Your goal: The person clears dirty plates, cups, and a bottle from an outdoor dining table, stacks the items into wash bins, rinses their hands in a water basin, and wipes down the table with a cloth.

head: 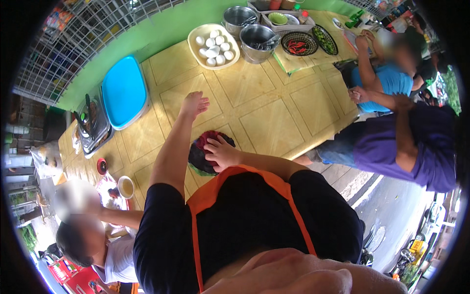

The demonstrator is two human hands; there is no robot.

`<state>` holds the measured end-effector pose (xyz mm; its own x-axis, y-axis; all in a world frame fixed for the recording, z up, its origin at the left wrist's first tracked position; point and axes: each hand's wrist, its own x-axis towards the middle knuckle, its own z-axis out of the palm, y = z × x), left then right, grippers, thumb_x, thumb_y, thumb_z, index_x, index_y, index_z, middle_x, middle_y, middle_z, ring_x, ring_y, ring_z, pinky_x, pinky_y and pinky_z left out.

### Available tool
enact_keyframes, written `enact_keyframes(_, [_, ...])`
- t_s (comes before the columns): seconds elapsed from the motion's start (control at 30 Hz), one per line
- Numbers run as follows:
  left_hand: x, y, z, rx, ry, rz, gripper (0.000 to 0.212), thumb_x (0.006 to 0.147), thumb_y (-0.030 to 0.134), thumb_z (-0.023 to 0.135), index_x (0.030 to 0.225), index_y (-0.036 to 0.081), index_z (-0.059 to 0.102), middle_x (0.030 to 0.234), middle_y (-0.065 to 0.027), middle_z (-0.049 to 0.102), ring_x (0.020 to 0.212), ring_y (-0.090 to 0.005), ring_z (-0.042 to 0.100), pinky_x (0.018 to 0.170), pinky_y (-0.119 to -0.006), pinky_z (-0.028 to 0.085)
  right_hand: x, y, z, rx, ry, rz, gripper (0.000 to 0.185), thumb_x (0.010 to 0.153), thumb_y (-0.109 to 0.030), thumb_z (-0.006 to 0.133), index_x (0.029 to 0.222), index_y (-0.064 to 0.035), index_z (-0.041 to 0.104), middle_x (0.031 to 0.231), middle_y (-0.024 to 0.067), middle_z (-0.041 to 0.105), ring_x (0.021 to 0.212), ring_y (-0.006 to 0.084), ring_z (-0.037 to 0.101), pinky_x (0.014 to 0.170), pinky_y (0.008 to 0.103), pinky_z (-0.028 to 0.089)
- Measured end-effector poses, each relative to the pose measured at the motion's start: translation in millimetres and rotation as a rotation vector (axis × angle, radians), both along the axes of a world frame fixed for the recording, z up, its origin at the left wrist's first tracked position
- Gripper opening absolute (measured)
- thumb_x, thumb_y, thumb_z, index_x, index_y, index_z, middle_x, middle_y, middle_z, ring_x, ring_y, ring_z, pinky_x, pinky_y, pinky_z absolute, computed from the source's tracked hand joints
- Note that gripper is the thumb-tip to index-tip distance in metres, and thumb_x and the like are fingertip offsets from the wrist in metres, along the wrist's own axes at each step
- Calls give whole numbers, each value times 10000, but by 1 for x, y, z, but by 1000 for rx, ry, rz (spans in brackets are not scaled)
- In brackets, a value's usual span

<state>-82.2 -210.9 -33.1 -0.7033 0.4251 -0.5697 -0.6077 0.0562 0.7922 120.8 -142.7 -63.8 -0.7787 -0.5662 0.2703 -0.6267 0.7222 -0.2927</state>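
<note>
My right hand (222, 153) presses down on a round, dark red and black cloth (202, 152) with green at its edge, its fingers bent into the fabric. The cloth lies on the tabletop near my apron, partly covered by that hand. My left hand (195, 104) is raised over the table, farther forward, with nothing in it and its fingers apart. Ahead of it stands a cream tray (193, 35) of several white eggs (210, 52). A plastic container with a blue lid (124, 92) lies to the left.
Metal pots (254, 55) stand behind the eggs, beside black baskets of red chillies (296, 47) and green produce (324, 39). Covered food trays (93, 136) and a cup (126, 186) are at left. People stand at right in a purple shirt (378, 147) and blue shirt (385, 86); another person sits left.
</note>
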Motion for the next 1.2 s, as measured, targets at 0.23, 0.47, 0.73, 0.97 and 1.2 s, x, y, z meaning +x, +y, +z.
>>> enact_keyframes(0.23, [-109, 85, -44, 220, -363, 230, 468, 859, 342, 450, 1184, 29, 328, 1065, -185, 490, 850, -306, 551, 699, -398, 482, 17, 113, -14, -195, -201, -69, 39, 700, -146, 532, 701, -116, 508, 1019, 56, 465, 1158, 283, 367, 953, 566, 230])
enact_keyframes(0.47, [-117, 97, -50, 178, -115, 567, 289, 841, 108, 339, 1121, 45, 373, 990, -183, 512, 705, -284, 593, 500, -345, 521, -16, 80, -59, 285, 274, 30, 403, 791, -328, 399, 1168, -197, 459, 1345, 71, 268, 1258, 306, 216, 965, 591, 162])
enact_keyframes(0.73, [-105, 75, -47, 32, -119, 707, 360, 838, 85, 378, 1182, 77, 273, 1054, -203, 464, 822, -362, 562, 601, -429, 533, -118, 99, -24, -26, -155, 421, 689, 722, -592, 439, 1276, -190, 361, 1381, 89, 202, 1284, 314, 109, 976, 601, 25])
enact_keyframes(0.97, [-104, -16, -38, -82, -132, 765, 283, 876, 167, 383, 1094, -13, 405, 903, -173, 550, 665, -298, 588, 520, -361, 536, -237, 111, -33, 37, -71, 67, 604, 782, -535, 384, 1259, -166, 379, 1354, 67, 273, 1260, 288, 197, 996, 530, 114])
enact_keyframes(1.2, [-117, -6, -56, -150, -203, 694, 320, 894, 244, 375, 1077, -17, 408, 855, -163, 565, 644, -275, 588, 503, -326, 510, -323, 216, -55, 175, 29, -590, 620, 773, -513, 416, 1270, -149, 346, 1359, 77, 258, 1259, 290, 201, 1001, 510, 122])
